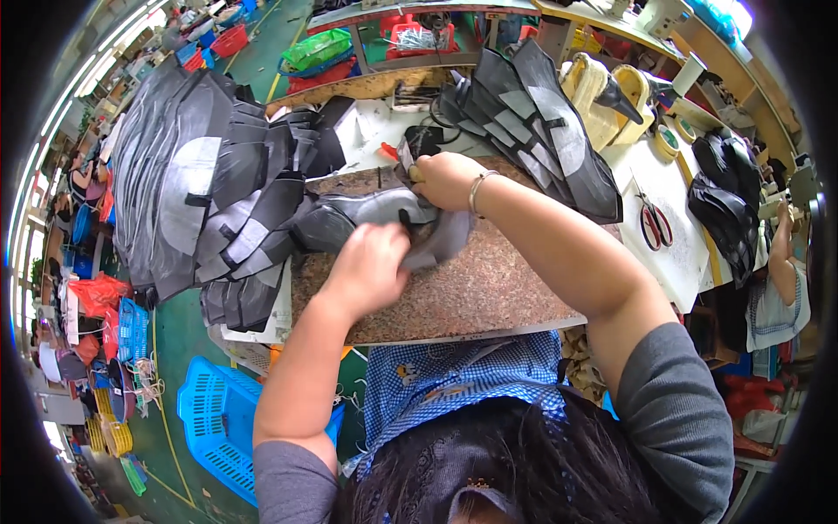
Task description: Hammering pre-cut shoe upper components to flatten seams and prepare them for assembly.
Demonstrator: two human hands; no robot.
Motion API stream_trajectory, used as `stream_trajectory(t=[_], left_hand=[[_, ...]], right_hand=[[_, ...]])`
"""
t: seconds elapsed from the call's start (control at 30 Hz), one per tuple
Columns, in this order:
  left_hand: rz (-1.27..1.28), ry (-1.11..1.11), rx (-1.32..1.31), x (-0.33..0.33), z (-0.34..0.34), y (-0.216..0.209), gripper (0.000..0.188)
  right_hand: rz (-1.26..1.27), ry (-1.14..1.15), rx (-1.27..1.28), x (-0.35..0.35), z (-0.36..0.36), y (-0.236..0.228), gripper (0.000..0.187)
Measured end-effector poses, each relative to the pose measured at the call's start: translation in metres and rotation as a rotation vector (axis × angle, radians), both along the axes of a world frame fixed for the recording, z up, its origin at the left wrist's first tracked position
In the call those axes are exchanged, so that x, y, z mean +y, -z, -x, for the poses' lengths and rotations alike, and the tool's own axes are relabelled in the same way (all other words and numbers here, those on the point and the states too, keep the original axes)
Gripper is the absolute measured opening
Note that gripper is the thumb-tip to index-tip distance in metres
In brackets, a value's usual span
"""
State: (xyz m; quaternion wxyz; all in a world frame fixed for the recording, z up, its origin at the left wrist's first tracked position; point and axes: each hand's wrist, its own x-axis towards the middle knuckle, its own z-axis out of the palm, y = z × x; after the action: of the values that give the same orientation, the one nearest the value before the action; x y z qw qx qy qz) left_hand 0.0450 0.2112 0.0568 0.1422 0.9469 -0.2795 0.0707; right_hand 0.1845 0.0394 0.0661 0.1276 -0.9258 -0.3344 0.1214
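Observation:
A dark, curved leather-like piece with a grey panel (371, 208), which looks like a shoe upper, lies on the brown speckled board (489, 288). My left hand (371, 271) is over its near edge, fingers bent and smeared by motion. At the far edge my right hand (449, 181) is closed, its fingertips pressed round a small yellowish thing I cannot make out. A grey flap (443, 240) between the hands is blurred. Overlapping stacks of similar black pieces lie to the left (166, 175) and at the far right (541, 122).
Scissors (655, 223) with red and black handles lie right of the board, near tape rolls (668, 142) and yellow curved forms (589, 96). More black pieces (726, 192) lie farther right. A blue basket (205, 419) stands on the floor at lower left. Another person's arm (781, 244) shows at right.

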Motion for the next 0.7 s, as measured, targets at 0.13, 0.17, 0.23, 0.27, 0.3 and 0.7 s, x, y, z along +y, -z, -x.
stream_trajectory(t=[0.13, 0.17, 0.23, 0.27, 0.3, 0.7], left_hand=[[0.101, -0.003, 0.106, -0.004, 0.080, -0.096, 0.028], [0.156, 0.002, 0.088, -0.007, 0.093, -0.113, 0.034], [0.125, -0.007, 0.107, -0.013, 0.111, -0.135, 0.039], [0.090, 0.014, 0.203, -0.013, 0.111, -0.133, 0.050], [0.097, 0.027, 0.211, -0.013, 0.107, -0.126, 0.050], [0.307, 0.130, 0.474, -0.062, 0.038, 0.036, 0.031]], right_hand=[[0.036, 0.098, 0.049, 0.000, 0.003, -0.012, 0.032], [0.044, 0.117, 0.048, -0.006, 0.005, -0.010, 0.032], [-0.063, 0.223, 0.022, -0.008, 0.011, -0.005, 0.032], [-0.088, 0.234, 0.037, -0.010, 0.015, -0.006, 0.035], [-0.079, 0.247, 0.042, -0.018, 0.020, -0.009, 0.035], [-0.514, 0.388, 0.554, -0.182, 0.148, 0.027, 0.032]])
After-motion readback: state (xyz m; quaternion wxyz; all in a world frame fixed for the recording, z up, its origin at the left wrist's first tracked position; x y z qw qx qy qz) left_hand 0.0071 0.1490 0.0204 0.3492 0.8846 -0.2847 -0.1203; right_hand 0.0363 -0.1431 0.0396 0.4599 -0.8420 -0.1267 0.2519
